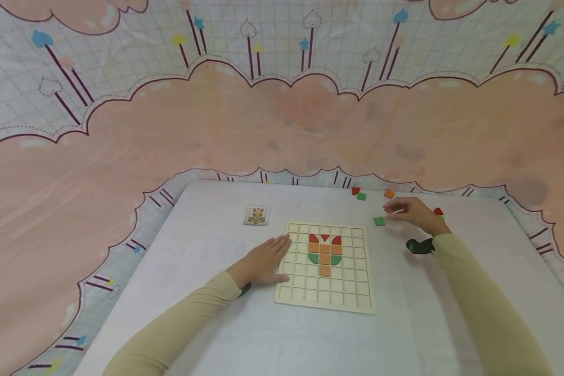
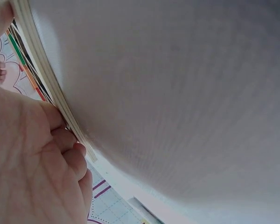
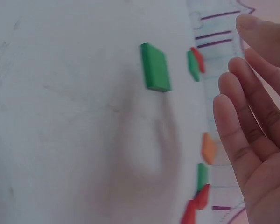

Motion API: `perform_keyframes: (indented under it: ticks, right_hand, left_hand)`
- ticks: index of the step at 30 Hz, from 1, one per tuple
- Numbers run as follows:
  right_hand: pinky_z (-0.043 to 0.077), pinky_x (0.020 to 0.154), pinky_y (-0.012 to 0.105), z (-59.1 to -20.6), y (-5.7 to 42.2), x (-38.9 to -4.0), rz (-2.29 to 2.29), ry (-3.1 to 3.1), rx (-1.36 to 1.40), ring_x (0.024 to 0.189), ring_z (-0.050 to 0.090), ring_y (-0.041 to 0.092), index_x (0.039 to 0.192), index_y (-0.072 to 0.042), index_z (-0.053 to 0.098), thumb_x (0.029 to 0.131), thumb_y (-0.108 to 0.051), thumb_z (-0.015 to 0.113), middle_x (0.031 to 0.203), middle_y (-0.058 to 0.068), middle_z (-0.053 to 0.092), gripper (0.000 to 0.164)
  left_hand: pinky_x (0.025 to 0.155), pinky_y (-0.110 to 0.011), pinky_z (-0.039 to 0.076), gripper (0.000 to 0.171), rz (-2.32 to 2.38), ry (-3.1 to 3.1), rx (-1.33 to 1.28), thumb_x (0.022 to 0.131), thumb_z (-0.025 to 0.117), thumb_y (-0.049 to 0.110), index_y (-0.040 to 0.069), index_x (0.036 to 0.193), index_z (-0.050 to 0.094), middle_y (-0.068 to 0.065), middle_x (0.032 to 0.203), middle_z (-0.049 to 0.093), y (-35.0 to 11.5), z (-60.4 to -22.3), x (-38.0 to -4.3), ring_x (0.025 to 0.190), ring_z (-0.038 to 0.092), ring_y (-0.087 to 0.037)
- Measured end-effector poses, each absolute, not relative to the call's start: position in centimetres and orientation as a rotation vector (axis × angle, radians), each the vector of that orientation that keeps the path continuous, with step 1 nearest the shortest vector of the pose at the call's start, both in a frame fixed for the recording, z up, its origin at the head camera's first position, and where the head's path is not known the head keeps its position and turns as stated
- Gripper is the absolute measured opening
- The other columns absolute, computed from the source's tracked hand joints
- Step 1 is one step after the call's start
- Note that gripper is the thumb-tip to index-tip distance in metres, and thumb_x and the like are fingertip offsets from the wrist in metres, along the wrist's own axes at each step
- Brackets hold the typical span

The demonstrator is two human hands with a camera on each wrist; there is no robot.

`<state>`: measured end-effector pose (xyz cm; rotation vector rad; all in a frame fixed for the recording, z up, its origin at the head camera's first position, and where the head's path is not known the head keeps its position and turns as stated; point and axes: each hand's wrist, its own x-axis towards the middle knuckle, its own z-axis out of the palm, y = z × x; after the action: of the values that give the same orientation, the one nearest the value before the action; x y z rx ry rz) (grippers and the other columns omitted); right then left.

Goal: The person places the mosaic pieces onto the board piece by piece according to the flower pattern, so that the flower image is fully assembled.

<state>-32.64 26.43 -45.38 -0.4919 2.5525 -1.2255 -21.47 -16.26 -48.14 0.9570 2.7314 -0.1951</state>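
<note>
A square wooden grid board (image 1: 348, 299) lies on the white table, with orange, red and green pieces set in its cells in a tulip shape. My left hand (image 1: 263, 261) rests on its left edge with straight fingers; the left wrist view shows the board's side edge (image 2: 46, 74) against that hand. Right of the board, my right hand (image 1: 413, 213) is raised above the table with relaxed fingers and nothing between them. Nearest to it is a green square tile (image 1: 379, 221). In the right wrist view, this green tile (image 3: 155, 67) lies apart from the fingers (image 3: 231, 116).
A small pattern card (image 1: 257, 215) with a tulip picture lies left behind the board. Toward the back lie a red piece (image 1: 355, 191), another green tile (image 1: 361, 197) and an orange tile (image 1: 389, 194). Behind the right hand is a red piece (image 1: 438, 211). A patterned cloth (image 1: 310, 120) hangs behind the table.
</note>
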Motion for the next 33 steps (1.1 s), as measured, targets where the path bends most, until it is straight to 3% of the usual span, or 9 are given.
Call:
perform_keyframes:
  ticks: [9, 20, 24, 26, 28, 31, 33]
  right_hand:
    - [0.048, 0.076, 0.011, -48.3, 26.1, -33.7, -1.226, 2.540, -0.414, 0.088, 0.056, -0.007, 0.119, 0.000, 0.060, 0.085, -0.021, 0.070, 0.120, 0.022, 0.062, 0.042]
    - [0.050, 0.082, 0.020, -48.6, 26.7, -33.5, -1.109, 2.609, -0.383, 0.103, 0.059, 0.019, 0.121, -0.003, 0.060, 0.085, -0.030, 0.069, 0.119, 0.018, 0.063, 0.046]
    - [0.048, 0.085, 0.021, -48.2, 27.4, -33.3, -1.097, 2.627, -0.334, 0.100, 0.059, 0.010, 0.123, -0.002, 0.059, 0.086, -0.033, 0.068, 0.121, 0.020, 0.062, 0.049]
    - [0.046, 0.083, 0.017, -47.9, 28.1, -33.2, -1.135, 2.630, -0.298, 0.093, 0.056, -0.002, 0.124, 0.000, 0.058, 0.086, -0.031, 0.068, 0.121, 0.020, 0.062, 0.049]
    - [0.044, 0.081, 0.014, -47.6, 29.1, -33.2, -1.182, 2.631, -0.259, 0.087, 0.053, -0.010, 0.125, 0.001, 0.056, 0.087, -0.032, 0.067, 0.116, 0.014, 0.065, 0.052]
    - [0.043, 0.077, 0.012, -47.2, 30.9, -33.2, -1.244, 2.650, -0.178, 0.083, 0.051, -0.015, 0.127, 0.001, 0.054, 0.087, -0.036, 0.066, 0.102, -0.010, 0.066, 0.056]
    - [0.042, 0.074, 0.010, -47.0, 32.0, -33.1, -1.285, 2.675, -0.126, 0.081, 0.050, -0.017, 0.128, 0.002, 0.053, 0.087, -0.036, 0.066, 0.092, -0.025, 0.058, 0.057]
  left_hand:
    - [0.120, -0.035, 0.017, 0.092, -0.178, 2.731, 0.968, 0.089, 0.040, 0.065, 0.003, 0.151, 0.013, -0.012, 0.159, 0.010, -16.2, -48.2, -21.5, 0.147, 0.013, -0.023]
    - [0.121, -0.034, 0.016, 0.090, -0.190, 2.733, 0.961, 0.090, 0.040, 0.064, 0.003, 0.151, 0.013, -0.012, 0.159, 0.010, -16.2, -48.1, -21.4, 0.147, 0.012, -0.023]
    - [0.121, -0.034, 0.016, 0.090, -0.197, 2.736, 0.959, 0.090, 0.040, 0.064, 0.003, 0.151, 0.013, -0.012, 0.159, 0.010, -16.2, -48.0, -21.3, 0.147, 0.013, -0.023]
    - [0.121, -0.034, 0.016, 0.091, -0.197, 2.737, 0.958, 0.090, 0.040, 0.064, 0.002, 0.150, 0.014, -0.012, 0.159, 0.011, -16.3, -48.1, -21.3, 0.147, 0.013, -0.023]
    - [0.121, -0.034, 0.016, 0.091, -0.203, 2.737, 0.951, 0.090, 0.040, 0.065, 0.003, 0.151, 0.013, -0.012, 0.159, 0.010, -16.3, -48.1, -21.4, 0.147, 0.013, -0.023]
    - [0.121, -0.034, 0.016, 0.092, -0.193, 2.736, 0.945, 0.090, 0.041, 0.065, 0.003, 0.151, 0.012, -0.012, 0.159, 0.010, -16.3, -48.1, -21.4, 0.147, 0.013, -0.023]
    - [0.121, -0.035, 0.017, 0.092, -0.184, 2.733, 0.944, 0.089, 0.041, 0.065, 0.003, 0.151, 0.012, -0.013, 0.159, 0.009, -16.3, -48.0, -21.5, 0.147, 0.013, -0.023]
